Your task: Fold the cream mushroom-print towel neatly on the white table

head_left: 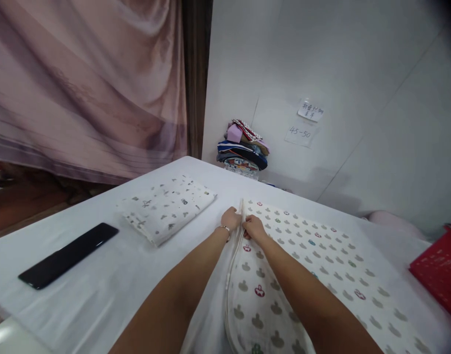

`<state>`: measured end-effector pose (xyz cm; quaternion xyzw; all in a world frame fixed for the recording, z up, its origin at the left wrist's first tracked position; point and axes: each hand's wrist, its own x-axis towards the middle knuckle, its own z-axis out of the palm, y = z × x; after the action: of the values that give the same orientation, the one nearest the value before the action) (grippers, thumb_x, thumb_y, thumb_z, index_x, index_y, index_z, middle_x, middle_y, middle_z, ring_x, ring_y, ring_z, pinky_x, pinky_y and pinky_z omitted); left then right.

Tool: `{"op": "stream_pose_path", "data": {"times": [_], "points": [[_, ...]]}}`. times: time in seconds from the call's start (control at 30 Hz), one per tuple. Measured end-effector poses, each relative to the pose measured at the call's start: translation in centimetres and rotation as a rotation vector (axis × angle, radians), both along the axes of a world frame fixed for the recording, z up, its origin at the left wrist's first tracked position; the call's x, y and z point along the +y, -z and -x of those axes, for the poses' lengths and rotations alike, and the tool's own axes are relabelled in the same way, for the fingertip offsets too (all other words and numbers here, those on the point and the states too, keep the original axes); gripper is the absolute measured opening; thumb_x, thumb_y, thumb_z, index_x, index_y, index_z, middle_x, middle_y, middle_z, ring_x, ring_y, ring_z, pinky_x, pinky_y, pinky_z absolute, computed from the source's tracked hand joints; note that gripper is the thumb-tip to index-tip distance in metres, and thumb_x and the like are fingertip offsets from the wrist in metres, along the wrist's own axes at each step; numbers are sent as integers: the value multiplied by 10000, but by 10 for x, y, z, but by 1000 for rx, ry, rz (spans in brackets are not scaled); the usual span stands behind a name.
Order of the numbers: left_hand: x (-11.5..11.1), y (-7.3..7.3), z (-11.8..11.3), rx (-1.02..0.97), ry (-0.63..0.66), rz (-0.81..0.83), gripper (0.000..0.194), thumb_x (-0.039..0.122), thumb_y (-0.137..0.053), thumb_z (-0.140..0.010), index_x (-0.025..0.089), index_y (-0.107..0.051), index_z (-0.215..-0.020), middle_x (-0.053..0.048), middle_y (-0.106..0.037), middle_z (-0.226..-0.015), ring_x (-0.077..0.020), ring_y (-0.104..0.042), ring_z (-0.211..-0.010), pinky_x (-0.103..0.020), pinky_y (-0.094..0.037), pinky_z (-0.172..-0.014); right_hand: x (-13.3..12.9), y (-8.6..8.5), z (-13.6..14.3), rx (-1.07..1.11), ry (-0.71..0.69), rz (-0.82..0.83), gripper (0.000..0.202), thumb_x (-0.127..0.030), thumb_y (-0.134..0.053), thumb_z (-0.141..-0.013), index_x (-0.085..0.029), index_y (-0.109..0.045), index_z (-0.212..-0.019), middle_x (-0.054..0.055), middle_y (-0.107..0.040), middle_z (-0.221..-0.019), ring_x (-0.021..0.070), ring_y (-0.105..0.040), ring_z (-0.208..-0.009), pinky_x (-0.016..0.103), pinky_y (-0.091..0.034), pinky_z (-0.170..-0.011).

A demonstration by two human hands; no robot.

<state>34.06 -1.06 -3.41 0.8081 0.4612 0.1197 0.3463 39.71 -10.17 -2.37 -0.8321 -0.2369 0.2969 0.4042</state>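
Note:
A cream cloth (323, 255) with grey and coloured rabbit-like prints spreads over the right half of the white table, its near part hanging toward me. Both hands meet at its left edge, a little apart. My left hand (230, 219) has its fingers closed around the lifted edge and wears a thin bracelet (224, 227). On the other side of that edge, my right hand (254, 228) pinches the cloth with bent fingers. A folded white cloth (173, 206) with small grey prints lies to the left of my hands.
A long black glossy slab (68, 255) lies on the table (144, 290) at left. Folded fabrics (243, 147) are piled behind the far edge, by a wall with paper notes (301, 132). A red container (439, 268) stands at right, a pink curtain (92, 83) hangs left.

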Motion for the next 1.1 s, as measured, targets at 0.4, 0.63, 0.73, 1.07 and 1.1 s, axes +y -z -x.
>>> {"op": "stream_pose_path", "data": {"times": [0.4,0.63,0.73,1.07,1.1], "points": [[6,7,-3,-48,6,84,392,204,-554,-741,142,-579,-1127,-93,-694,-956,-200,-642,-901,-248,-452,-737,2,1,2,-61,-23,53,336,-132,-543,-731,-152,-506,-1064,-47,-523,-415,158,-523,-357,228,-428,-390],[6,10,-2,-88,-18,136,390,301,-545,-788,128,-572,-1135,-93,-697,-932,-194,-644,-852,-249,-448,-699,1,1,3,-42,-25,33,267,-165,-545,-774,-144,-515,-1039,-59,-509,-409,140,-507,-345,215,-417,-381],[6,10,-3,-100,-15,149,403,317,-565,-772,125,-574,-1126,-96,-694,-948,-191,-643,-860,-242,-443,-698,-1,-2,4,-24,-32,15,225,-173,-544,-798,-144,-520,-1020,-64,-501,-391,128,-492,-333,201,-402,-372],[5,8,0,-80,-5,178,358,249,-537,-783,124,-566,-1117,-93,-701,-922,-150,-652,-767,-211,-429,-646,-1,-4,9,-34,-6,-74,131,-160,-542,-795,-153,-551,-925,-86,-466,-371,100,-434,-307,182,-338,-347],[6,8,0,-76,1,182,340,246,-537,-784,125,-573,-1100,-88,-703,-905,-146,-650,-757,-207,-427,-638,-1,-4,10,-33,-7,-86,123,-171,-544,-798,-156,-551,-920,-86,-469,-380,99,-434,-311,183,-336,-347]]}}
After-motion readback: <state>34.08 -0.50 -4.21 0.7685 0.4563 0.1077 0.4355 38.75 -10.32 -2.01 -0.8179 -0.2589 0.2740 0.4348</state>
